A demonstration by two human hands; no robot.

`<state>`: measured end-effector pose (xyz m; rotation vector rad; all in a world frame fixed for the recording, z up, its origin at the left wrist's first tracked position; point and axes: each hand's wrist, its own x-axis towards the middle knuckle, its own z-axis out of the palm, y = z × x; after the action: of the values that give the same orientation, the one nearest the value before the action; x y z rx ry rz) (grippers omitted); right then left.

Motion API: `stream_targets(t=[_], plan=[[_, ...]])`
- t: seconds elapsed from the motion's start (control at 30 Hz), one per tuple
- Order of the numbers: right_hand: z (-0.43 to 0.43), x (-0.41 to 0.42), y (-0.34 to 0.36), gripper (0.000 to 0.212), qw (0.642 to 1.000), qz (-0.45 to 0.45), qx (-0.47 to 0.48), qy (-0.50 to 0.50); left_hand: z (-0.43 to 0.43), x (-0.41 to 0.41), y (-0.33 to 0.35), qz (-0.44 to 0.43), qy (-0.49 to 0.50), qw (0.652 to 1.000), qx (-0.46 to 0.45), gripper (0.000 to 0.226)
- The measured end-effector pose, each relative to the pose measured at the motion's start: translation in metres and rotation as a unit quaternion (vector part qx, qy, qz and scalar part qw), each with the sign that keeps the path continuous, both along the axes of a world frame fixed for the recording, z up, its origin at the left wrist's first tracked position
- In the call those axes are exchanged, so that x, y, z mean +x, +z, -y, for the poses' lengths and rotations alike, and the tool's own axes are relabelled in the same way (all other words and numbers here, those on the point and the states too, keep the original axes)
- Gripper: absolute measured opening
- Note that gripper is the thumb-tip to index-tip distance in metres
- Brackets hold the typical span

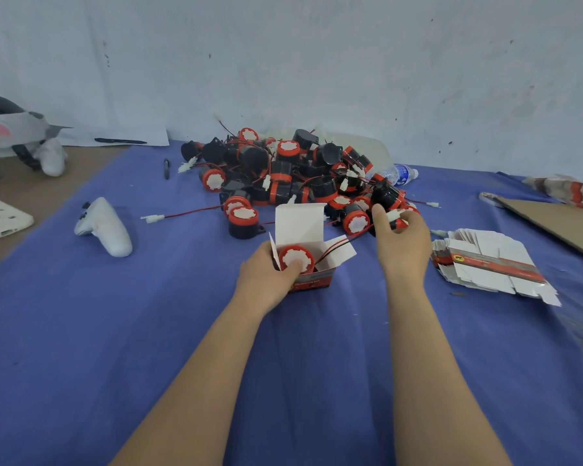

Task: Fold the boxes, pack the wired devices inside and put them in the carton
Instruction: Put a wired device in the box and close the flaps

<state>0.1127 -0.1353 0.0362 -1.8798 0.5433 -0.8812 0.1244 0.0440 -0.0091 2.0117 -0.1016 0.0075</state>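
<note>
We record one folded box (300, 230) standing on the blue cloth (148, 331), near centre, with its lid flap upright and its side flaps spread. A device (292, 253) sits inside it, red rim and white face turned up.

The left hand (270, 277) grips the box from its left side. The fingers are wrapped round the wall, and the thumb presses on the face of the device.

A red-and-black wire (337, 244) runs out of the box over its right flap toward the right hand (401, 240). That hand is just right of the box, at the near edge of the pile (283, 173). Its fingers are curled and pinch a white plug (395, 215). We cannot tell for certain that this plug ends the wire coming from the box.

The pile of loose devices, tangled with wires and plugs, lies beyond the box toward the far wall. A stack of flat boxes (492, 264) lies to the right of the right hand, apart from it. A second bundle (566, 191) lies farther right.

A brown cardboard sheet (559, 227) lies at the right edge; we cannot tell whether it belongs to the carton.

Also noted are a water bottle (401, 173) behind the pile, a white controller (106, 230) on the cloth to the left, and a headset (11, 129) at far left.
</note>
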Motion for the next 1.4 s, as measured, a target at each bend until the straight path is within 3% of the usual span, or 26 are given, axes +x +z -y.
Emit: stream_targets(t=[0.17,0.27,0.37,0.53,0.67,0.77,0.87,1.03,1.2,1.4], plan=[[-0.002,-0.001,0.008,0.04,0.999,0.048,-0.018,-0.007,0.0,-0.002,0.002,-0.001,-0.002,1.0,0.023,0.041],[-0.013,-0.002,0.007,0.03,0.996,0.04,0.031,0.078,-0.001,-0.003,0.003,0.002,0.001,1.0,0.021,0.038],[-0.025,-0.002,0.004,0.02,0.983,-0.034,0.068,0.165,-0.002,-0.004,0.004,0.006,-0.001,1.0,0.009,0.037],[-0.032,-0.006,-0.002,0.017,0.953,-0.143,-0.132,0.233,-0.003,-0.004,0.003,0.031,-0.008,0.999,0.021,0.037],[-0.036,-0.009,0.0,0.017,0.932,-0.195,-0.21,0.22,-0.001,-0.004,0.001,0.057,0.015,0.997,0.041,0.035],[-0.04,-0.01,0.003,0.031,0.916,-0.218,-0.27,0.202,0.002,-0.003,0.001,0.06,0.041,0.996,0.043,0.034],[-0.042,-0.006,0.002,0.024,0.896,-0.25,-0.329,0.163,0.003,-0.003,0.001,0.062,0.052,0.996,0.036,0.032],[-0.049,0.0,-0.005,0.021,0.936,-0.165,-0.294,0.102,0.002,-0.005,0.0,0.07,0.047,0.996,0.03,0.032],[-0.05,0.001,-0.019,0.033,0.915,-0.144,-0.334,0.174,0.002,-0.004,-0.001,0.077,0.045,0.996,0.031,0.034],[-0.054,-0.005,-0.022,0.033,0.91,-0.142,-0.345,0.182,0.002,-0.005,-0.001,0.08,0.055,0.995,0.034,0.035]])
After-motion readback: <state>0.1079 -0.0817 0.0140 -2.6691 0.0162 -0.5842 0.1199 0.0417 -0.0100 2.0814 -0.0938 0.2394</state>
